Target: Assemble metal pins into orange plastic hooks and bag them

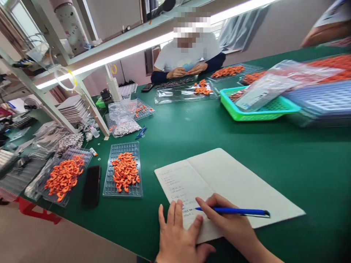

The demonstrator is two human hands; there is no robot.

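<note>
An open notebook (227,179) lies on the green table, its left page carrying lines of handwriting and its right page blank. My left hand (179,233) rests flat with spread fingers on the lower part of the written page. In my right hand (230,223) is a blue pen (241,211), gripped between thumb and fingers. The pen's tip is at the handwriting on the left page, just above my left fingertips; whether it touches the paper I cannot tell.
Left of the notebook, a clear tray (106,190) holds small orange parts (125,171), beside a black phone (91,186). A green basket (255,116) with plastic bags stands at the back right, near stacked trays (326,98). Across the table sits a person (186,58) handling a small part.
</note>
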